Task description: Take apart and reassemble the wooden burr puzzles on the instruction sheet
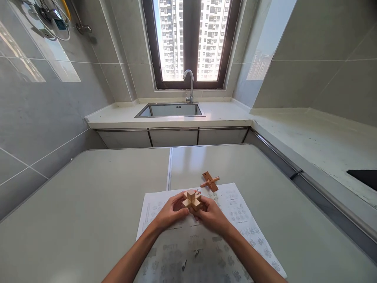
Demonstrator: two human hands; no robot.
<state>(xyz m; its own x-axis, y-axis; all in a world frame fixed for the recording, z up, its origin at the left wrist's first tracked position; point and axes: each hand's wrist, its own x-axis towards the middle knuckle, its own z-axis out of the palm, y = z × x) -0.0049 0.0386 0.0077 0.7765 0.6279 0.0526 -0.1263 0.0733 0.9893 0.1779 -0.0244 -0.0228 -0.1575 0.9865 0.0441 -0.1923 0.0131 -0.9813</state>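
A pale wooden interlocking puzzle (192,200) is held between both hands above a printed paper sheet. My left hand (173,209) grips its left side, thumb at the lower edge and fingers curled behind. From the right, my right hand (208,212) closes on the same puzzle, its thumb near the left thumb. The paper sheet (241,220) carries small diagrams and dark check marks, and both forearms cross over it. Just beyond the hands, a reddish-brown wooden piece with a crossing stick (210,181) lies by the sheet's far edge.
The light table (88,212) has a seam running away from the sheet. Past its far edge are a counter (118,114), a steel sink (171,110) with a faucet (191,86), and a window. Another counter (330,145) runs along the right.
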